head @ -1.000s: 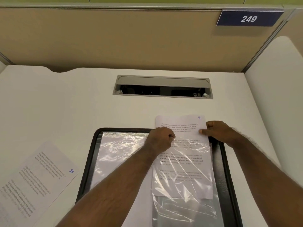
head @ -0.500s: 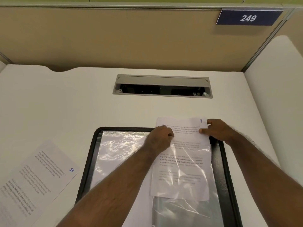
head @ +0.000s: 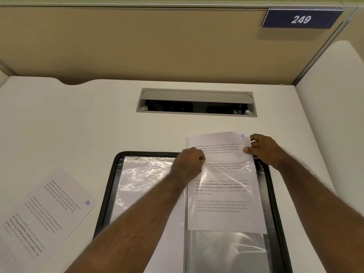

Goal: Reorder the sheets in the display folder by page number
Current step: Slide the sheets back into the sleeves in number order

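A black display folder [head: 107,196] lies open on the white desk, its clear sleeves facing up. A printed sheet marked 9 [head: 224,201] sits partly inside the right-hand sleeve [head: 226,251], its top sticking out past the folder's far edge. My right hand [head: 264,149] pinches the sheet's top right corner. My left hand [head: 189,163], fingers curled, grips the top edge of the sleeve beside the sheet's left side. The left sleeve [head: 145,174] holds a white page. A loose sheet marked 10 [head: 45,215] lies on the desk to the left.
A grey cable hatch [head: 197,102] is set in the desk beyond the folder. Tan partition walls [head: 157,46] close off the back and right, with a blue sign reading 249 [head: 301,19]. Bare white desk [head: 69,123] spreads left of and beyond the folder.
Sheet 9 has slid further out of the right sleeve, away from me, with my right hand moving along with it. My left hand has stayed on the sleeve's top edge.
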